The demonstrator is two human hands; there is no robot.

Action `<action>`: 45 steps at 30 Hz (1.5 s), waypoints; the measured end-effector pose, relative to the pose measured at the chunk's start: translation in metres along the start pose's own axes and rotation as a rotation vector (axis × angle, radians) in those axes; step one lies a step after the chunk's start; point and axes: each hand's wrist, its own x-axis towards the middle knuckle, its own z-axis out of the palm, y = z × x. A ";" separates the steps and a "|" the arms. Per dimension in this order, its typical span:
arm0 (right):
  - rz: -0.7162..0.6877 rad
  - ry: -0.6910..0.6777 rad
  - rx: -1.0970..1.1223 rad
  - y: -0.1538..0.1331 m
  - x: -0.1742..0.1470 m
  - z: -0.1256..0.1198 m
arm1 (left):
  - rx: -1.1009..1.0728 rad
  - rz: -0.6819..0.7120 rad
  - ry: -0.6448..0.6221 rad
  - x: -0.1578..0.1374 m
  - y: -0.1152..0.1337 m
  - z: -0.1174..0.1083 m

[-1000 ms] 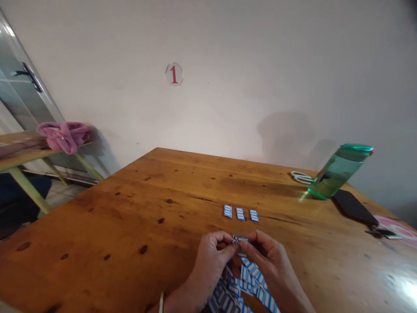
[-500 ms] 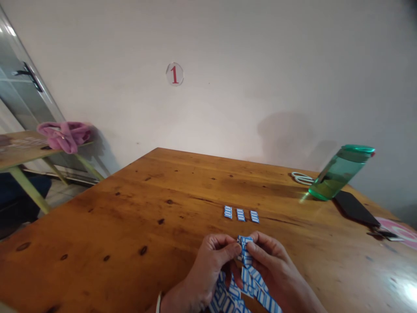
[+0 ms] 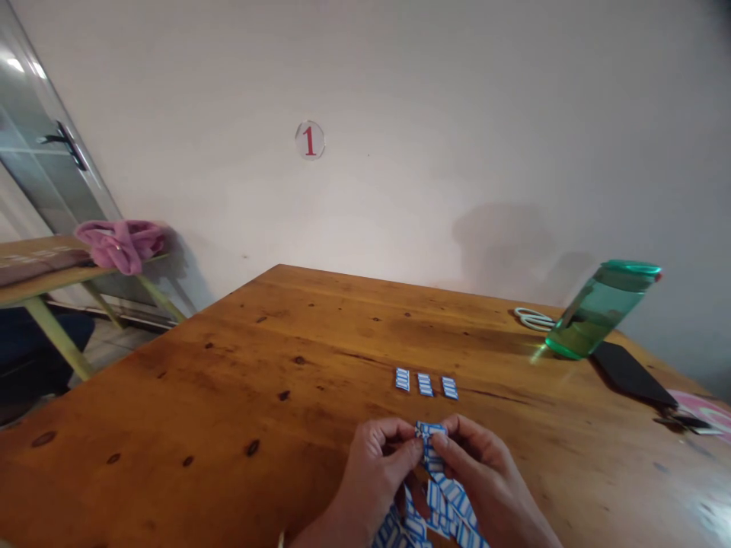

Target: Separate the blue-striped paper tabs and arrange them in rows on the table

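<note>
Between the fingertips of both hands is a small blue-and-white printed piece (image 3: 432, 457), made of paper or thin film; I cannot tell which. My left hand (image 3: 380, 472) pinches its left edge, thumb against fingers. On the other side my right hand (image 3: 485, 472) grips it, thumb lying on its face. Below the hands lies a loose heap of similar blue-and-white pieces (image 3: 439, 506), partly hidden by the palms. Just beyond the hands, three small blue-and-white pieces (image 3: 425, 384) rest in a row, apart from one another.
The wooden table (image 3: 228, 411) meets a white wall. At the right are a green bottle (image 3: 602, 308), a white cable (image 3: 534, 318), a black phone-like slab (image 3: 631, 373), keys (image 3: 677, 420) and a pink round item (image 3: 705, 411). A pink cloth (image 3: 122, 245) lies on another table at left.
The view has shifted slightly, so everything sits a little lower and further right. Both hands keep their hold on the piece, with the right thumb slightly shifted across it.
</note>
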 end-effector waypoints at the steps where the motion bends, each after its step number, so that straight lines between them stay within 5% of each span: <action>1: -0.021 0.026 -0.042 0.000 0.000 0.001 | 0.019 0.007 0.024 0.001 -0.001 0.000; 21: -0.099 0.206 -0.162 0.006 0.003 0.000 | 0.038 -0.027 0.101 0.006 -0.004 -0.004; 45: -0.137 0.224 -0.148 0.002 -0.002 0.007 | -0.009 0.022 0.085 0.006 -0.007 -0.004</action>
